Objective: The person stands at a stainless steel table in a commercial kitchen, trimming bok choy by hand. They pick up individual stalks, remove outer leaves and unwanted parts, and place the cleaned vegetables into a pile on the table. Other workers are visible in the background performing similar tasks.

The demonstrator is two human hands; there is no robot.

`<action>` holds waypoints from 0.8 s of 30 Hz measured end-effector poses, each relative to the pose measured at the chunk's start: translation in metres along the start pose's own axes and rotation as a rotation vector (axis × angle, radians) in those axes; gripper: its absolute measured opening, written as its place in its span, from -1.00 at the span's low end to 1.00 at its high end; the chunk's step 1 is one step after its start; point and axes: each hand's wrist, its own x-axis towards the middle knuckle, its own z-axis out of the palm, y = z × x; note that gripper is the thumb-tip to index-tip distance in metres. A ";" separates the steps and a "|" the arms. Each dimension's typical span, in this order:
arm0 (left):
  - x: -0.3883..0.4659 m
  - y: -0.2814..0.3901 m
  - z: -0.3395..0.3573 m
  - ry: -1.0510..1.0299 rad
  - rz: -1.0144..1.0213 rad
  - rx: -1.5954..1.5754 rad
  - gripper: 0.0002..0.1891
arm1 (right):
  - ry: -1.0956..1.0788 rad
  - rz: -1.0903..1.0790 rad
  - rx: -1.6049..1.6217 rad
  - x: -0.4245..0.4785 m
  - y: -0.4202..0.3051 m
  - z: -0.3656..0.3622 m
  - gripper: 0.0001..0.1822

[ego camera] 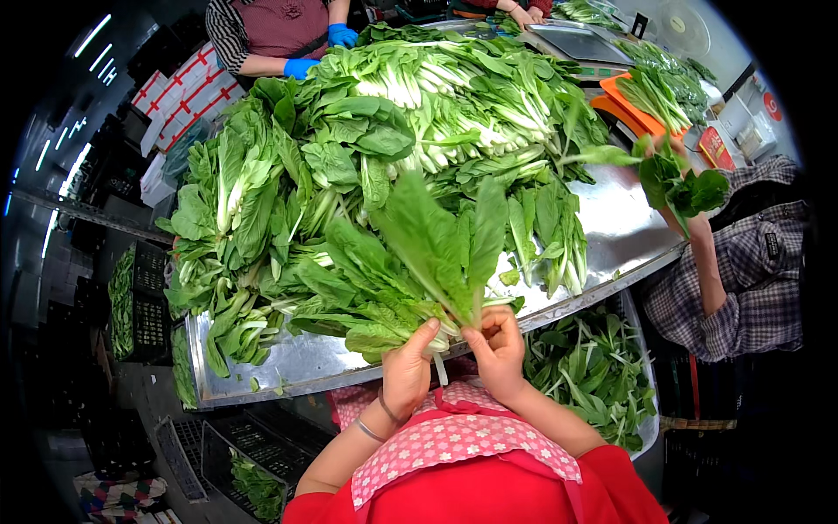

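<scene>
My left hand (409,363) is closed around the pale stem ends of a bunch of leafy greens (366,295), thumb on top. Beside it, my right hand (499,354) pinches the base of a few upright leaves (452,249), slightly blurred, between thumb and fingers. Both hands are at the near edge of a metal table (288,370). Beyond them lies a large heap of leafy greens (262,196), with white stems (393,85) showing in its far part. Smaller bundles (556,242) lie right of my hands.
A white tub (645,393) of loose leaves stands below the table at right; black plastic crates (242,439) stand below left. A co-worker's blue-gloved hands (301,68) are at the far side. Another co-worker's hand (674,157) holds greens at right, near an orange tray (632,108).
</scene>
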 end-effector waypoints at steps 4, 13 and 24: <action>-0.004 -0.001 -0.001 0.013 -0.004 0.082 -0.70 | -0.022 -0.197 -0.298 -0.003 0.001 -0.003 -0.76; -0.013 0.002 0.000 0.019 0.004 0.278 -0.76 | -0.064 -0.259 -0.365 -0.007 0.001 0.000 -0.76; -0.012 -0.001 -0.004 -0.016 0.057 0.256 -0.74 | -0.027 -0.157 -0.216 -0.010 0.004 0.003 -0.77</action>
